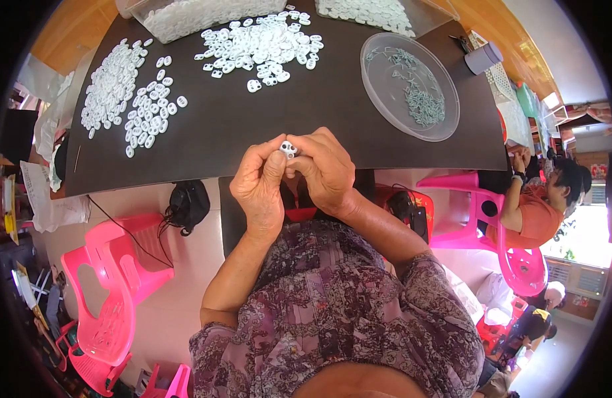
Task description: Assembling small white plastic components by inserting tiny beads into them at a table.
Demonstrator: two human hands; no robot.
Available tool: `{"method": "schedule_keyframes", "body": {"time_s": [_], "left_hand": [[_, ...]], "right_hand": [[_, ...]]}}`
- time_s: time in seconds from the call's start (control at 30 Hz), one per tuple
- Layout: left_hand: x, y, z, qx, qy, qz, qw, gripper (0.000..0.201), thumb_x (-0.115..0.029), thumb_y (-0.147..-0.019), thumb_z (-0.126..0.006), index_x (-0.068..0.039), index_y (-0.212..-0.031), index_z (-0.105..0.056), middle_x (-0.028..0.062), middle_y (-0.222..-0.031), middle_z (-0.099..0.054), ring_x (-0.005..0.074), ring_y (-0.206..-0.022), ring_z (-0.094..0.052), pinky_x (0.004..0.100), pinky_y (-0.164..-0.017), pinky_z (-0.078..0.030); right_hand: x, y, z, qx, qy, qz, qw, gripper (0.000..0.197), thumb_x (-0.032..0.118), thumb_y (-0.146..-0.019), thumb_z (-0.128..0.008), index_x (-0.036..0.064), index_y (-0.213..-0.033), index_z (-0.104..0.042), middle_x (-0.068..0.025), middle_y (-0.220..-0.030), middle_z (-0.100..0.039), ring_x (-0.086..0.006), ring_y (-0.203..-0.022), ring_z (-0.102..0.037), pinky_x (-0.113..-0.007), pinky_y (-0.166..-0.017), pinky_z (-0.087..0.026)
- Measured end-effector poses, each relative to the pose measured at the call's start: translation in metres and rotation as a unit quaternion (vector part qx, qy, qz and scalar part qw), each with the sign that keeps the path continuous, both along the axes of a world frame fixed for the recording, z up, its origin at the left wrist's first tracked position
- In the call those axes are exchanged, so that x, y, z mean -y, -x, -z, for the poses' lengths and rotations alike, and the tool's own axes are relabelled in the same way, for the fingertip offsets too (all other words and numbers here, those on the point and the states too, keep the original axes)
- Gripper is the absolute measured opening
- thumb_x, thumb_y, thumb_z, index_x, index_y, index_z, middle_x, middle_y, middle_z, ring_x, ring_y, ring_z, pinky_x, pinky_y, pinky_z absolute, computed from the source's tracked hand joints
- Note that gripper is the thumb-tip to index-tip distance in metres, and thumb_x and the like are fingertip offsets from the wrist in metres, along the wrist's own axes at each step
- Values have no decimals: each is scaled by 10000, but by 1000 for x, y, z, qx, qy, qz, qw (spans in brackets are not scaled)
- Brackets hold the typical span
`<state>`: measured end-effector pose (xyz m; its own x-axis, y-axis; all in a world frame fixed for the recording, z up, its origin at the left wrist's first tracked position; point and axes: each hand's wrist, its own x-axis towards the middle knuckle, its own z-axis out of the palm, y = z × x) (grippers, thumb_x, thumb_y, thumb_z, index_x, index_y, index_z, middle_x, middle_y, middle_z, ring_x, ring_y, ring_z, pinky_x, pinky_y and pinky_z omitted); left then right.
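Note:
Between my two hands, close to the front edge of the dark table (213,142), is a small white plastic piece with dark holes (288,148). My left hand (261,182) pinches it from the left with thumb and fingertips. From the other side my right hand (329,169) grips it with bent fingers. Its lower part is partly hidden by the thumbs. Beyond my hands lies a heap of similar white oval pieces (263,45). More of them form a big pile (111,86) and a smaller, looser pile (150,111) at the left.
A round clear tray (385,106) of small grey-green pins stands at the right. Two clear bins (209,20) (422,20) of white pieces line the far edge. A grey cup-like cylinder (483,58) is at the far right. Pink chairs (120,278) flank me; a person (541,209) sits at right.

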<state>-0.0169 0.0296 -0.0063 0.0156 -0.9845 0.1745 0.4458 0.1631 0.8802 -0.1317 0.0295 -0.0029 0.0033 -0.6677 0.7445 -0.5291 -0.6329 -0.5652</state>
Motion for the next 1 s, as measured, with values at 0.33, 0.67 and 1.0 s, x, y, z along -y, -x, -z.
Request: {"method": "schedule_keyframes", "body": {"time_s": [0.33,0.67,1.0], "left_hand": [[-4,0,0,-6,-3,-16,1000,186,-95,-901,-566,34,-1029,-606,10,-821,-570,50,-675,-498,181,-588,-426],[-7,-4,-5,62,4,-25,998,210,-75,-889,-575,45,-1057,-616,36,-844,-580,80,-686,-528,203,-612,-448],[-9,-7,-9,146,19,-40,988,208,-46,-888,-564,36,-1071,-616,36,-829,-556,78,-670,-529,198,-597,-446]], "right_hand": [[-2,-3,0,20,-29,-17,999,263,-33,-734,-633,-50,-994,-600,-107,-823,-629,-197,-665,-550,-283,-587,-443],[-3,0,-6,89,-101,-44,990,190,-42,-790,-600,-30,-979,-619,-90,-826,-616,-155,-683,-538,-254,-607,-438],[-6,-9,-12,165,-196,-12,967,89,-5,-804,-598,-2,-885,-636,-69,-760,-595,-151,-663,-543,-269,-575,-437]]}}
